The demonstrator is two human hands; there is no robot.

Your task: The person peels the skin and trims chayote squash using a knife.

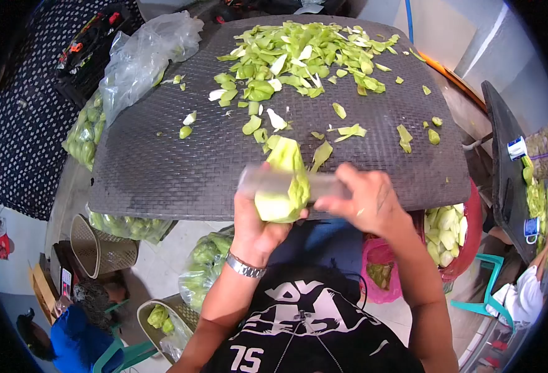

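My left hand (pixel 255 227) is closed round a pale green, partly peeled vegetable (pixel 281 208) at the table's front edge. My right hand (pixel 370 199) grips the handle end of a knife (pixel 264 180), whose wide blade is blurred and lies across the vegetable. The fingertips of the left hand are partly hidden behind the blade and the vegetable. Just beyond, green peelings (pixel 305 56) are heaped on the dark woven table (pixel 162 155), with loose strips nearer the hands.
A plastic bag (pixel 152 53) lies at the table's left. Below stand a red basin (pixel 471 233) of peeled pieces, a pink bag (pixel 379 292), a bag of green vegetables (pixel 205 267) and baskets (pixel 93 248). People sit lower left (pixel 78 339) and far right (pixel 527 295).
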